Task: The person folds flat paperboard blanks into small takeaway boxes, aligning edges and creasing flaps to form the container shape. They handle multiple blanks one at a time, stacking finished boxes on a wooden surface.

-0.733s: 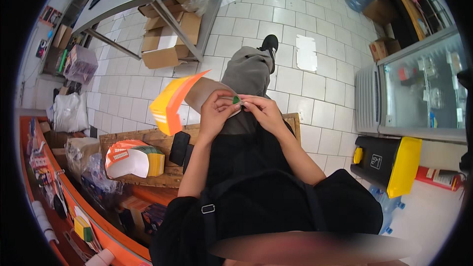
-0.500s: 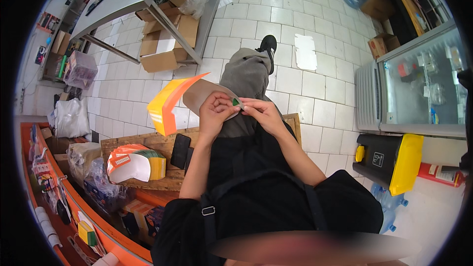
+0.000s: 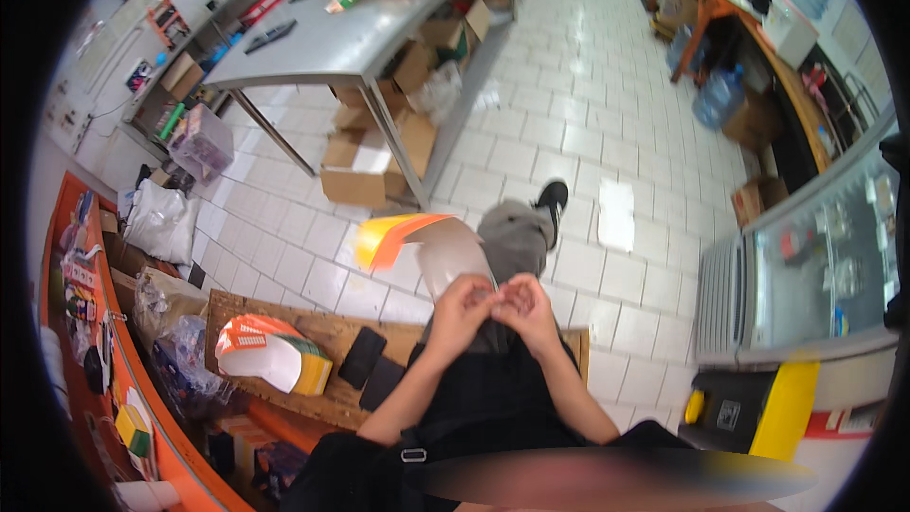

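Note:
A curved cardboard piece (image 3: 453,261), printed yellow and orange at its far end and greyish-white on the face turned to me, stands out over my leg. My left hand (image 3: 463,313) is closed on its near end. Right beside it, my right hand (image 3: 527,311) pinches at the same near edge, fingertips almost meeting the left ones. Motion blur and the fingers hide the exact spot they grip. To the left, a stack of similar cardboard pieces (image 3: 270,358) in white, orange, yellow and green lies on a wooden bench (image 3: 227,308).
Two flat dark objects, one a phone (image 3: 362,356), lie on the bench. A steel table (image 3: 332,47) stands ahead left, with open cardboard boxes (image 3: 379,161) beneath. On the right are a glass-door fridge (image 3: 815,256) and a black-and-yellow bin (image 3: 749,412). An orange counter (image 3: 171,427) curves along my left.
The view has tilted up, showing more of the room ahead. Both hands still hold the cardboard piece and have drawn closer together; the green bit between them is now mostly hidden.

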### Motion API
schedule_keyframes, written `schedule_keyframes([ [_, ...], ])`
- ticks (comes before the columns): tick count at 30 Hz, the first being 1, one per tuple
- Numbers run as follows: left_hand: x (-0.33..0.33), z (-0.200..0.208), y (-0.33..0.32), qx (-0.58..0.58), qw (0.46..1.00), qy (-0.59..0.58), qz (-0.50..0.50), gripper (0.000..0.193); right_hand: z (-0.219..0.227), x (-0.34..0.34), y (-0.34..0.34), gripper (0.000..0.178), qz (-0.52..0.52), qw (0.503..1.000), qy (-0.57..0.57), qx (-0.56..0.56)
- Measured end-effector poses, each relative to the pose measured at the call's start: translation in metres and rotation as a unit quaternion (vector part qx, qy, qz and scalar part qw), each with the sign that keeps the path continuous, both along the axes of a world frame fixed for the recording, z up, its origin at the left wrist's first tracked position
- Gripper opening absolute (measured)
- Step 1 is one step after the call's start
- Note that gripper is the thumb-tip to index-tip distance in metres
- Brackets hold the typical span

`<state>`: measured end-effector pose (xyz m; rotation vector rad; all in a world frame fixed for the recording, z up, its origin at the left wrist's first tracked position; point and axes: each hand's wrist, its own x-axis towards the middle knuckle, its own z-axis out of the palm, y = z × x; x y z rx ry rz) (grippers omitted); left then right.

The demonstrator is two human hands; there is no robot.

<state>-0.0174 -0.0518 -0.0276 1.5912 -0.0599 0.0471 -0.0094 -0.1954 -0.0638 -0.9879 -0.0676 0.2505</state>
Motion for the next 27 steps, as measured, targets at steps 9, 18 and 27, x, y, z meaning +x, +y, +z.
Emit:
schedule_keyframes([
  [9,-0.014,0.018,-0.002,0.216,0.975,-0.027,-0.042,0.019,0.039,0.032,-0.040,0.095,-0.107,0.987,-0.054,-0.104],
  [18,-0.026,0.036,0.009,0.272,0.944,-0.074,-0.170,0.031,0.047,0.029,-0.042,0.028,-0.041,0.984,-0.010,-0.173],
  [27,0.008,0.023,0.020,0.444,0.835,-0.285,-0.156,0.024,0.046,0.015,-0.025,0.026,0.016,0.998,0.051,-0.021],
])
